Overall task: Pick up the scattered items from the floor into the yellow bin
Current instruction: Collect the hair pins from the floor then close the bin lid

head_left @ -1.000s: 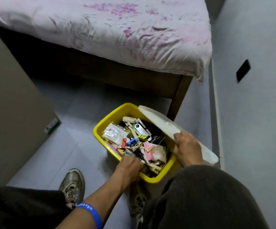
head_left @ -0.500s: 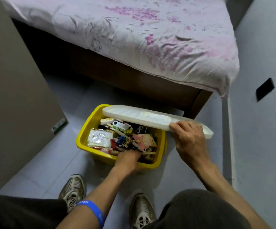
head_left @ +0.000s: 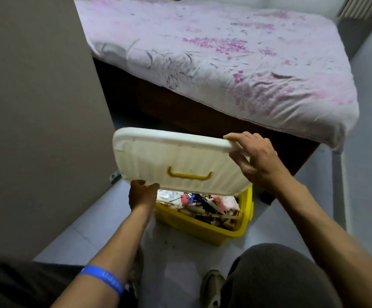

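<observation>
Both hands grip the white lid tilted above the yellow bin. The left hand pinches its near edge. The right hand clasps its far corner.

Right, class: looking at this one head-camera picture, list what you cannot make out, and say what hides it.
- Far half of the yellow plastic bin: hidden in the head view behind the white ribbed plastic lid.
- Small mixed items in the bin: too small and blurred to name.
- Right hand: fingertips hidden behind the lid's edge.
- Left hand: its grip under the lid's corner is hidden.
- Floor beneath the bed: too dark.
</observation>
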